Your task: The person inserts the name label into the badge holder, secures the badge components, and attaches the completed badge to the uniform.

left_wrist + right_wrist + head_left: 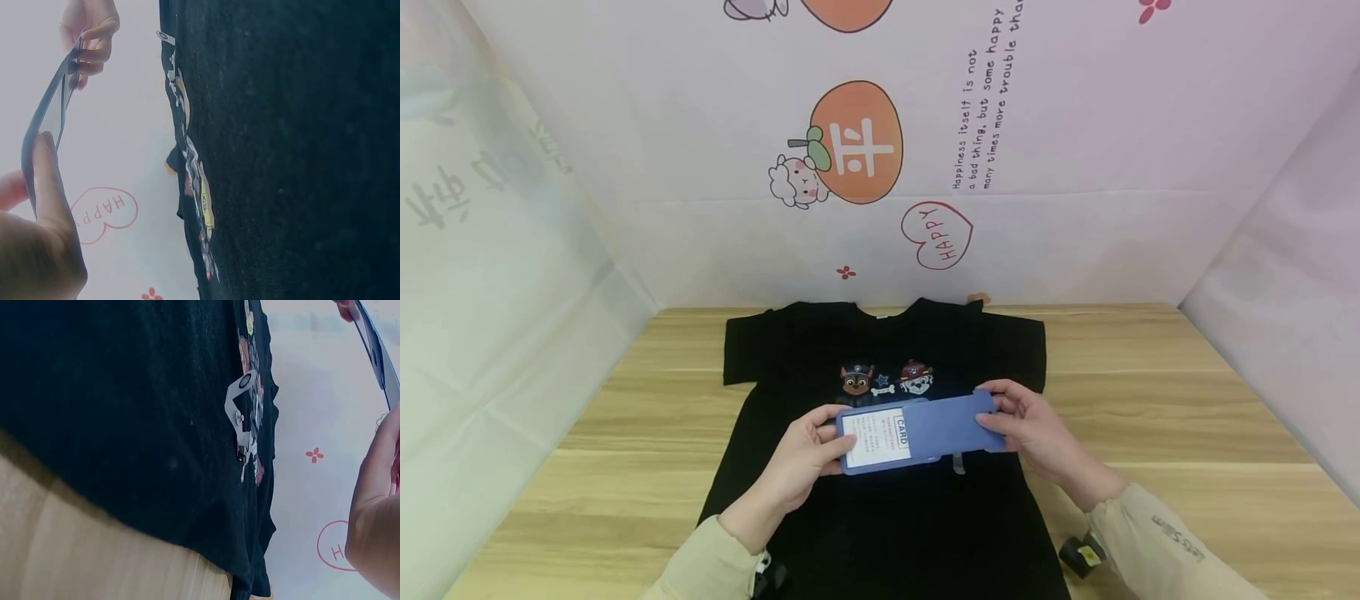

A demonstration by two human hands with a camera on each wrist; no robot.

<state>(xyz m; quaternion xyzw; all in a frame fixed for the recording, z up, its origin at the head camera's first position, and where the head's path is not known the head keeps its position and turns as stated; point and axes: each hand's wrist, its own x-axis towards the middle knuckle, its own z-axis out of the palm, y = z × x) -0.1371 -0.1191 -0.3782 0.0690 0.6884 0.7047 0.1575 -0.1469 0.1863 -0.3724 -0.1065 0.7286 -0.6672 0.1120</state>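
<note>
A blue sliding card holder (951, 423) is held level above a black T-shirt (880, 525). Its cover is slid toward the right, and a white printed card (876, 437) marked CARD shows in the left part. My left hand (805, 454) pinches the left end, thumb on the front face. At the other end, my right hand (1030, 429) grips the cover between thumb and fingers. Below the holder, a small metal clip (240, 412) lies on the shirt; in the head view the holder hides most of it.
The T-shirt, printed with cartoon dogs (887, 379), lies spread on a wooden table (1150, 400). A white printed cloth (1060, 250) rises behind the table's far edge, with more cloth at both sides.
</note>
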